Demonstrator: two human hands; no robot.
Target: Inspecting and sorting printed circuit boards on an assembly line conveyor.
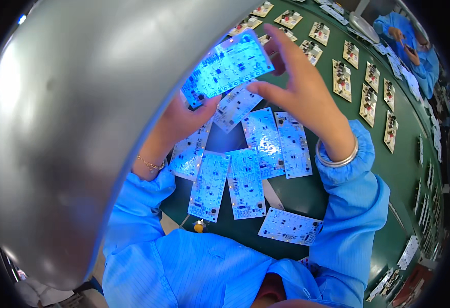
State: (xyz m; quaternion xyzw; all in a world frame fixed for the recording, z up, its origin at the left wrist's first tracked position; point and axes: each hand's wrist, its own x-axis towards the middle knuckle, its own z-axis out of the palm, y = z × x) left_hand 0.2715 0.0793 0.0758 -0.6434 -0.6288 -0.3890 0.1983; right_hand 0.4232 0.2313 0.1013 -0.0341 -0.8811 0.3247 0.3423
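My left hand (184, 120) grips a white printed circuit board (230, 69), lit bright blue, at its lower left; the thumb shows at the lower edge, while the other fingers are hidden. Around the board's right end, my right hand (299, 77) is open, thumb and forefinger spread wide; its other fingers curl near the board's corner, and whether they touch it I cannot tell. Below the hands, several similar boards (246, 182) lie fanned out and partly overlapping. One board (290, 226) rests apart, beside my right sleeve.
A big silver lamp hood (81, 118) covers the left side, close to my left arm. On the green table (327, 133), several boards with tall components (342, 81) stand in rows. A yellow knob (199, 226) sits at the near edge. Far right, another person in blue (414, 49) works.
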